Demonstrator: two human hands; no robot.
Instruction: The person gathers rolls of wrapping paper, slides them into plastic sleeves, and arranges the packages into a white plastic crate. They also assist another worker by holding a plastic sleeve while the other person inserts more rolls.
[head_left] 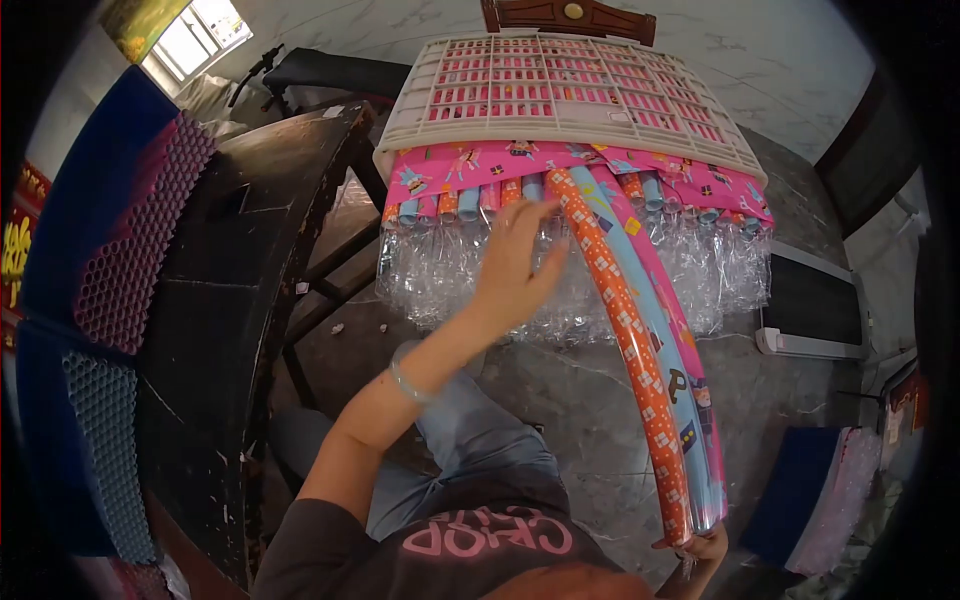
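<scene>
Three long rolls of wrapping paper, an orange one with white gift prints [625, 330], a light blue one [655, 340] and a pink one [690, 375], lie side by side at a slant. Their upper ends rest against the packed rolls below the white plastic crate [440, 95]. My right hand [708, 546] is closed around their lower ends, partly hidden by them. My left hand [515, 262] is raised just left of the orange roll, fingers apart and holding nothing. Behind it hang clear plastic wrapper ends [440, 265] from the packed rolls, under pink printed paper [470, 165].
A dark scuffed table [200, 330] stands at left, with pink roll ends [125, 290] and blue-grey roll ends [100, 440] stacked beyond it in dark blue wrapping. Another dark blue bundle [790, 490] lies on the floor at lower right. A black-and-white flat machine [815, 300] sits at right.
</scene>
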